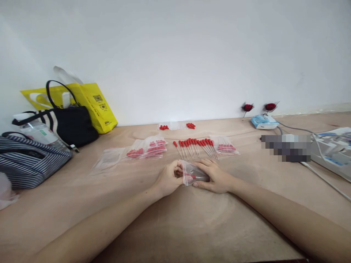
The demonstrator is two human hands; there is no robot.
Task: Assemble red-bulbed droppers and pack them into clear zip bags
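Between my hands is a clear plastic bag (195,174) with a red-topped dropper inside. The fingers of my left hand (169,179) pinch the bag's left end, where its zip edge shows. My right hand (215,177) is wrapped round the other end, thumb below and fingers above. Just beyond my hands, several droppers (193,146) with red bulbs and clear stems lie fanned out on the wooden table (170,226).
Filled bags (152,148) lie left of the droppers, another bag (226,146) right. Red caps (190,125) sit farther back. Handbags (74,126) and a yellow bag (102,106) stand left; a blue packet (264,122), roses (248,107) and cables (326,179) are right.
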